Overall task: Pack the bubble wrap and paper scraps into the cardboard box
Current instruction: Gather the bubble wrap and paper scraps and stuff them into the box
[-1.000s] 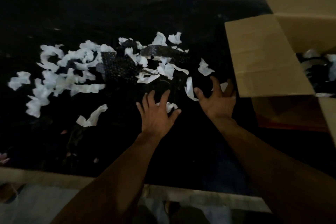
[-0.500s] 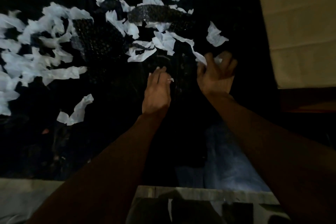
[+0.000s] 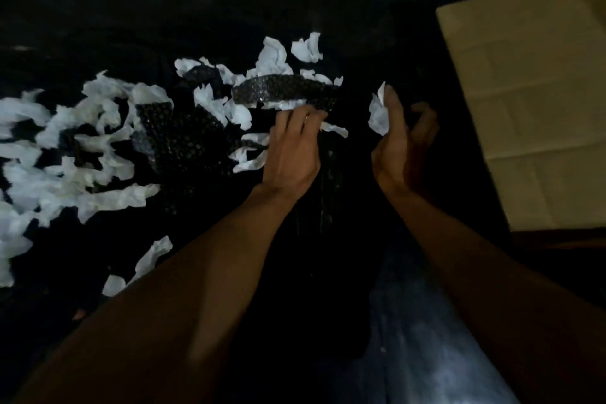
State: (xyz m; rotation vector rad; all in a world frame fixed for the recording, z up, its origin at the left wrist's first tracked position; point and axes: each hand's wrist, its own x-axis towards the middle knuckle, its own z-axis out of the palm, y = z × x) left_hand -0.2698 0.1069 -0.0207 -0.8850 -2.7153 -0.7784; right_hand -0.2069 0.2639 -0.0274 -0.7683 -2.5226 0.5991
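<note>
Two hands are busy now, and both have moved since a moment ago. Your right hand (image 3: 398,141) has picked up one white crumpled paper scrap (image 3: 378,116) and holds it up, fingers curled around it. Your left hand (image 3: 293,147) has slid forward to 12 o'clock and now pinches the near end of a dark bubble wrap strip (image 3: 282,92). So the grabbing has started, but nothing goes in yet. I count two clear bubble wrap pieces; the other is the big dark bubble wrap sheet (image 3: 183,138) at 9 o'clock. White paper scraps (image 3: 108,200) are too many to count, surely dozens. One brown cardboard box (image 3: 524,102) waits at 3 o'clock.
</note>
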